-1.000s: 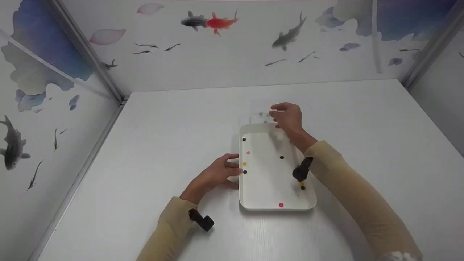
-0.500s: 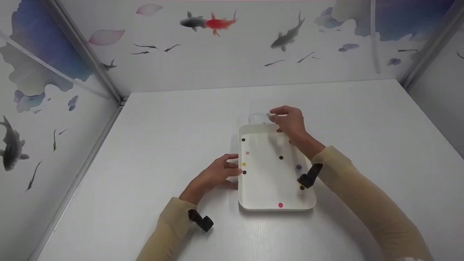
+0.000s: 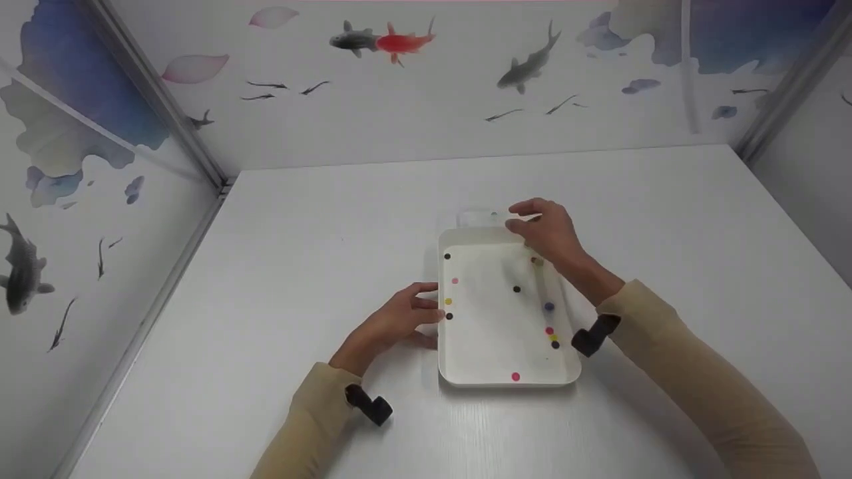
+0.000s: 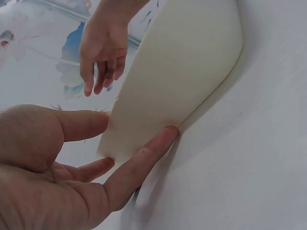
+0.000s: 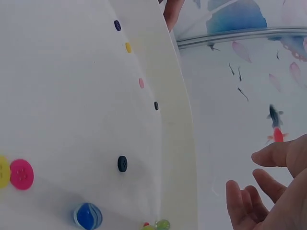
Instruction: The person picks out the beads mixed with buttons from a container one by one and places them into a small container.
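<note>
One white tray (image 3: 489, 346): on the table (image 3: 313, 233), with scattered buttons (image 3: 516, 289), and a blue marble (image 3: 549, 307) at right.
Left hand (image 3: 396, 316): fingers extended against the tray's left wall, steadying it, I judge.
Right hand (image 3: 551, 229): thumb and fingers parted, visibly holding nothing, by the far right corner.
Clear container (image 3: 471, 219): just beyond the far wall; one small round piece (image 3: 494, 214) appears inside.
Marble step: between grasps, as I read it.
Next pinch: calls, I think, for light fingertips on that piece.
</note>
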`<state>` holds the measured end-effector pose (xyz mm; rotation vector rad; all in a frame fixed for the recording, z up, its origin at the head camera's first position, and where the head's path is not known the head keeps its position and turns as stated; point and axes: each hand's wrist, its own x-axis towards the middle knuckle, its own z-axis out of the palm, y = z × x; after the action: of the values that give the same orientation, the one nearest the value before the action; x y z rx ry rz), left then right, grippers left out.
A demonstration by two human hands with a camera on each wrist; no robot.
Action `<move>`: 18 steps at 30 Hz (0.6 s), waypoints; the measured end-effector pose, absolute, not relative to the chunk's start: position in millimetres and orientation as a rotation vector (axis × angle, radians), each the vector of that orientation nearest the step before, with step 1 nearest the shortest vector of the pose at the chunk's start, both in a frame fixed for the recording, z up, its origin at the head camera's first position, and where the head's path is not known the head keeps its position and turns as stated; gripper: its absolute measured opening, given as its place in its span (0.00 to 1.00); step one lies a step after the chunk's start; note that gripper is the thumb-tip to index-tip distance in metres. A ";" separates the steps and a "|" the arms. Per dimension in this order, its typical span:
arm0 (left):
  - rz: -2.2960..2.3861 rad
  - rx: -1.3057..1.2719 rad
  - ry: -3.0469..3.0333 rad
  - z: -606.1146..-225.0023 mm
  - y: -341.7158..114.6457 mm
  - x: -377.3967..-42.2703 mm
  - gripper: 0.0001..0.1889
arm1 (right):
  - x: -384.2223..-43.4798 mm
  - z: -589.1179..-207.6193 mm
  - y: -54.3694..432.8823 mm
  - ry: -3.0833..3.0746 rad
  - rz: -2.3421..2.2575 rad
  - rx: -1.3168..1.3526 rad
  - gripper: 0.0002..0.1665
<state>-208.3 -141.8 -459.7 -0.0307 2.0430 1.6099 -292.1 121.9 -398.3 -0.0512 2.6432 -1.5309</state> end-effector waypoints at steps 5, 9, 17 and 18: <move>1.622 -0.029 2.034 -458.9 -141.7 -208.4 0.34 | -285.9 -390.8 132.0 2.683 -1.431 -0.121 0.28; 1.624 -0.027 2.038 -459.3 -141.6 -208.5 0.34 | -281.9 -392.7 138.9 2.698 -1.358 -0.192 0.31; 1.599 -0.049 2.055 -458.7 -139.8 -207.6 0.34 | -271.2 -406.0 150.8 2.684 -1.217 -0.267 0.38; 1.603 -0.050 2.050 -458.7 -139.9 -207.7 0.34 | -270.4 -407.4 152.8 2.692 -1.204 -0.284 0.39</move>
<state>-207.7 -139.9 -458.7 -0.0504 2.0501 1.6030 -270.4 152.8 -407.4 -0.2841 2.6918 -1.2035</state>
